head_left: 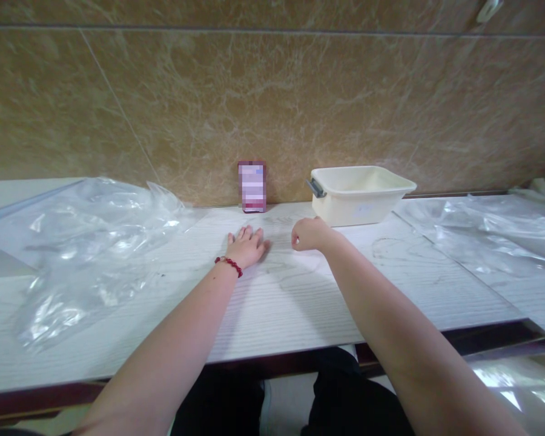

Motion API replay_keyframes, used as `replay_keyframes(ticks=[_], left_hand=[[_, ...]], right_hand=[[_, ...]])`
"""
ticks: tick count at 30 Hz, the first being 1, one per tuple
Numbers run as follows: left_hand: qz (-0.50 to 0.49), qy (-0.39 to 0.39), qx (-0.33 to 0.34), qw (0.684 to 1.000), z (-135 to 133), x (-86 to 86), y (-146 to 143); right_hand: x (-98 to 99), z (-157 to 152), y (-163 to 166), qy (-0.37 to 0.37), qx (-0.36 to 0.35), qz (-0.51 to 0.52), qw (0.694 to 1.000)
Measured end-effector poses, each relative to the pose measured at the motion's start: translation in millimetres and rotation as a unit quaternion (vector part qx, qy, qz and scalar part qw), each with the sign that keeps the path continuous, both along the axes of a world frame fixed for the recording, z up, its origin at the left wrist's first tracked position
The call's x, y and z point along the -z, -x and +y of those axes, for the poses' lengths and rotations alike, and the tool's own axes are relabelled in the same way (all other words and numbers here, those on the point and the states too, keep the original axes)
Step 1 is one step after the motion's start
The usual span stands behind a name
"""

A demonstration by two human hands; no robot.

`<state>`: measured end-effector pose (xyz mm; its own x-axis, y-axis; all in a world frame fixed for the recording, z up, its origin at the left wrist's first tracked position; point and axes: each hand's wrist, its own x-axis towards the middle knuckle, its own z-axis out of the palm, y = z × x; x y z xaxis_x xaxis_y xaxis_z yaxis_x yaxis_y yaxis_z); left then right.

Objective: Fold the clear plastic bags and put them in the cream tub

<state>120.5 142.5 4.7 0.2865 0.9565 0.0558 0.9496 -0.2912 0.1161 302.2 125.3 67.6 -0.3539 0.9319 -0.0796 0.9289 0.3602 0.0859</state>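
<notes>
My left hand lies flat, palm down, on the white table, fingers stretched toward the wall; a red bead bracelet circles its wrist. My right hand rests beside it on the table with the fingers curled into a loose fist; whether anything is inside I cannot make out. A small dark red box stands upright against the wall just beyond both hands. A cream plastic tub with a grey handle sits right of the box, close to my right hand.
Crumpled clear plastic bags cover the table's left side. More clear plastic sheeting lies at the right. A brown marble wall backs the table. The table's dark front edge runs above my legs.
</notes>
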Motion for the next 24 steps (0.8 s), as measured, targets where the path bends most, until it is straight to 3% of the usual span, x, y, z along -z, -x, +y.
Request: replay_keyframes(ticks=[10,13,19,24], left_hand=[[-0.01,0.004,0.0,1.0,-1.3,-3.7,0.0],[-0.02,-0.013,0.041,0.999,-5.9,-8.4,-2.3],[-0.042,-0.038,0.159,0.986,-12.8,-11.1,-12.0],[-0.072,-0.026,0.163,0.984,-14.0,-20.5,-12.6]], right_hand=[[6.0,3.5,8.6,-0.022,-0.017,-0.031,0.999],[2.9,1.2,7.8,-0.029,-0.024,-0.019,0.999],[-5.0,-6.7,10.4,-0.057,-0.039,0.04,0.997],[-5.6,-5.0,6.0,-0.088,-0.079,0.167,0.979]])
